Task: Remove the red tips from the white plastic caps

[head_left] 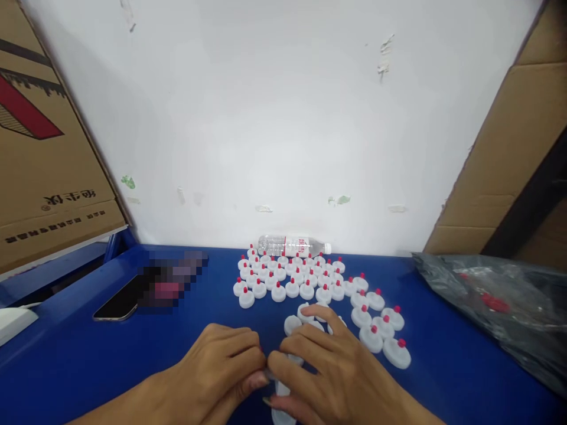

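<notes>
My left hand (221, 366) is closed, its thumb and fingertips pressed together. Against it, my right hand (330, 366) curls its index finger and thumb inward. A small whitish edge and a speck of red show where the fingertips meet, but most of what they hold is hidden. Under and beyond my right fingers lie several white round caps without red tips, among them a white cap (292, 325). Another white piece (283, 410) lies below the hands, partly covered. Farther off, many white caps with red tips, such as a red-tipped cap (278, 292), stand upright in a cluster.
A clear plastic bottle (295, 245) lies on its side against the white wall. On the blue table (186, 336), a phone (121, 301) lies at left beside a blurred patch. A grey plastic bag (496, 313) with red pieces sits at right. Cardboard (57, 153) stands at left.
</notes>
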`<state>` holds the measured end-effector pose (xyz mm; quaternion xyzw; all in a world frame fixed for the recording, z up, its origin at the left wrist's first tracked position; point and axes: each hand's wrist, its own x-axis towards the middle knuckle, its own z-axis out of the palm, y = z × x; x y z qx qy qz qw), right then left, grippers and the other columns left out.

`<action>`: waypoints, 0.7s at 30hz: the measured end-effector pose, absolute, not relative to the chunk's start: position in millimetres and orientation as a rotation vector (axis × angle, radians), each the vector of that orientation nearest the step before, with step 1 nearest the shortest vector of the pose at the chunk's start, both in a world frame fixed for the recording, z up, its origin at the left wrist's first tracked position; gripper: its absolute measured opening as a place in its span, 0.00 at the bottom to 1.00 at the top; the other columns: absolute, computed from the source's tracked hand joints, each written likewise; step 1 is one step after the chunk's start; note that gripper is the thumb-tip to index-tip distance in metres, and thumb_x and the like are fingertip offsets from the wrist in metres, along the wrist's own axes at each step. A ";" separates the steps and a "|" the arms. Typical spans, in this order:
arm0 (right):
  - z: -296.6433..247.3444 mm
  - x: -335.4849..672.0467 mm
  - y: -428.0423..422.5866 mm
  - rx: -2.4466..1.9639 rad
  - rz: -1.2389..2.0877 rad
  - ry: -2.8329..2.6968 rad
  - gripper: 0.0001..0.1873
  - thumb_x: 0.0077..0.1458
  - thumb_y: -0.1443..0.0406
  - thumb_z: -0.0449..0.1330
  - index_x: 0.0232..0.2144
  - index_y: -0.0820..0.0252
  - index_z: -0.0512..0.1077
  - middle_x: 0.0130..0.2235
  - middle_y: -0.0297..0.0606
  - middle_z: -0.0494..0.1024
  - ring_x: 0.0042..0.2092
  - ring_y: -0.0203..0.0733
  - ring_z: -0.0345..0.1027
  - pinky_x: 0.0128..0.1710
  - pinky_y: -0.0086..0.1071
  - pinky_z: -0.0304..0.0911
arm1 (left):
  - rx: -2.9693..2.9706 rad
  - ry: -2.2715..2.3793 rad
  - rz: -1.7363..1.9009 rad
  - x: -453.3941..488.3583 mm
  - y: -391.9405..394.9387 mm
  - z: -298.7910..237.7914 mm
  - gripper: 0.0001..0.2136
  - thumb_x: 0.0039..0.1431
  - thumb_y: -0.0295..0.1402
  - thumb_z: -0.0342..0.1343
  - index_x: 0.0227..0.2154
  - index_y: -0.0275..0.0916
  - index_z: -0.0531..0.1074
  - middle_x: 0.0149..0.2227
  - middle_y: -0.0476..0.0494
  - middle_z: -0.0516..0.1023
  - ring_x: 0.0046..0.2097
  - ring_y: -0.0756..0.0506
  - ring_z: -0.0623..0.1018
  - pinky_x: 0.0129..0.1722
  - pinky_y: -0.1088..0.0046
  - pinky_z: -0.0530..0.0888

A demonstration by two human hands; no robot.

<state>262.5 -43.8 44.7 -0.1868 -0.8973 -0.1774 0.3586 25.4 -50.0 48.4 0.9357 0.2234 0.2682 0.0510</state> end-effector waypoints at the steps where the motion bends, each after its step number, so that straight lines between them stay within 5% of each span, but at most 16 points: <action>1: 47.2 262.3 -44.2 -0.478 -0.488 -2.307 0.10 0.72 0.59 0.57 0.40 0.58 0.74 0.34 0.30 0.78 0.37 0.39 0.72 0.62 0.42 0.54 | 2.785 0.702 0.806 25.9 -50.3 49.0 0.13 0.77 0.29 0.40 0.34 0.41 0.63 0.29 0.50 0.71 0.29 0.48 0.70 0.32 0.69 0.65; 6: 63.4 278.5 -38.4 -0.493 -0.616 -2.246 0.12 0.71 0.72 0.52 0.44 0.61 0.76 0.37 0.36 0.82 0.38 0.40 0.73 0.60 0.43 0.55 | 2.184 0.948 0.827 22.4 -41.3 49.8 0.22 0.79 0.39 0.37 0.25 0.41 0.56 0.23 0.53 0.59 0.25 0.49 0.62 0.27 0.72 0.62; 9: 68.3 298.6 -29.1 -0.612 -0.537 -2.233 0.09 0.72 0.68 0.54 0.47 0.60 0.75 0.42 0.37 0.82 0.41 0.41 0.74 0.60 0.44 0.54 | 1.997 1.072 1.004 18.2 -29.3 51.5 0.25 0.79 0.45 0.36 0.22 0.42 0.52 0.22 0.55 0.51 0.24 0.50 0.54 0.23 0.73 0.57; 12: 67.3 312.0 -23.0 -0.733 -0.410 -2.217 0.08 0.71 0.68 0.57 0.49 0.57 0.73 0.46 0.37 0.82 0.45 0.42 0.75 0.61 0.46 0.53 | 2.138 1.107 0.954 20.6 -24.1 54.7 0.24 0.76 0.45 0.44 0.22 0.41 0.57 0.23 0.54 0.58 0.26 0.50 0.59 0.26 0.73 0.59; 18: 59.8 309.1 -25.8 -0.733 -0.297 -2.301 0.09 0.71 0.72 0.53 0.43 0.55 0.72 0.53 0.36 0.81 0.54 0.41 0.74 0.67 0.47 0.46 | 2.354 1.166 0.697 29.7 -28.7 57.0 0.03 0.70 0.31 0.54 0.38 0.42 0.71 0.37 0.48 0.76 0.39 0.46 0.74 0.38 0.72 0.71; 21: 57.2 308.4 -26.6 -0.773 -0.256 -2.351 0.04 0.69 0.68 0.59 0.39 0.55 0.72 0.54 0.37 0.78 0.54 0.46 0.71 0.61 0.46 0.54 | 2.412 1.074 0.624 28.6 -27.6 55.2 0.04 0.68 0.27 0.56 0.40 0.43 0.74 0.43 0.46 0.76 0.46 0.45 0.75 0.49 0.68 0.73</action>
